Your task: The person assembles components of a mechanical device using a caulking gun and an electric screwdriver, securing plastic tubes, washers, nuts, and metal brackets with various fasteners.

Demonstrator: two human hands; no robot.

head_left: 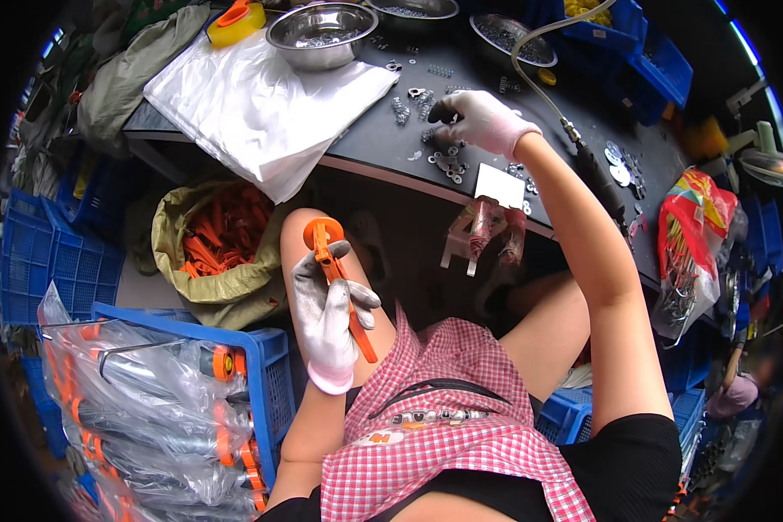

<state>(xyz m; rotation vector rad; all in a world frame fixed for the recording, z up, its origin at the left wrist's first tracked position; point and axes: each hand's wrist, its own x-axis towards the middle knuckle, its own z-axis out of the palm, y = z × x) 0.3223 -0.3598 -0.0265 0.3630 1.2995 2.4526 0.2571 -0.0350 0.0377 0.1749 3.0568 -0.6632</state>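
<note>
Head view: left hand, in a grey-white glove, is clenched round an orange plastic clip, held upright above the lap, near side of the dark surface. The ring end of the clip sticks out above the fist; the thin strap end runs down past the palm.

Right hand, gloved white, is stretched far out over the surface, fingertips pinched down among a scatter of small metal washers. Whether a washer is already between the fingers I cannot tell.

Handling, judged: clip looks light, stiff at the ring, springy along the strap; best held mid-body as now, leaving the ring free. Washers look small, hard and slippery under gloves; take one by its edge, pinched between thumb and forefinger.

Outward: white card at the near edge of the surface, right of the washers. White plastic sheet to the left. Steel bowl at the far side, yellow tape roll beside it. Sack of orange parts on the floor at left; blue crate with bagged tubes nearer.
</note>
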